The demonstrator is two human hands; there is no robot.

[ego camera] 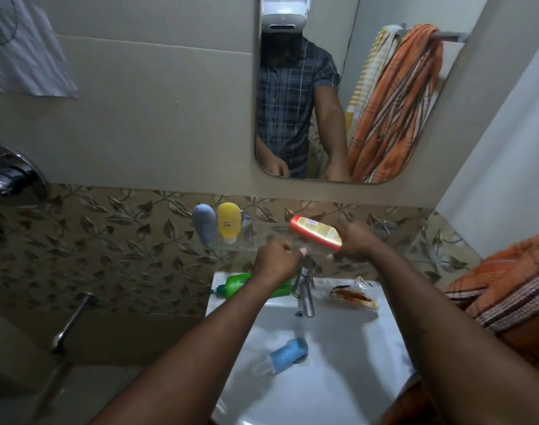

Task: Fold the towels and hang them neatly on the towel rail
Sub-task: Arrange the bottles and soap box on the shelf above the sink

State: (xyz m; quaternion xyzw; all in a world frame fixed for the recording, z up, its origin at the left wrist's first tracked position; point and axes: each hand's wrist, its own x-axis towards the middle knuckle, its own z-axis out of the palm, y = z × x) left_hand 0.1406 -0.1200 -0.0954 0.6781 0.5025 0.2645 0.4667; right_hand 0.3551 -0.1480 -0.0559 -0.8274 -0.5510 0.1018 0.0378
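Right hand [357, 243] curls round a glossy red-and-yellow plastic bottle [315, 233], tilted, over the clear glass shelf [256, 237]; left hand [276, 260] fisted just left of it, thumb out, cannot tell whether it grips anything; both forearms extended; coarse orange striped towel [507, 289] bunched low, right of the grip.

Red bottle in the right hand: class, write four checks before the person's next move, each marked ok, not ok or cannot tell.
1. The right hand grips the red plastic bottle: ok.
2. The clear glass shelf has bare room beside the yellow tube: ok.
3. The left hand is free: cannot tell, fingers curled at shelf edge.
4. The orange striped towel is folded neatly: not ok, bunched.
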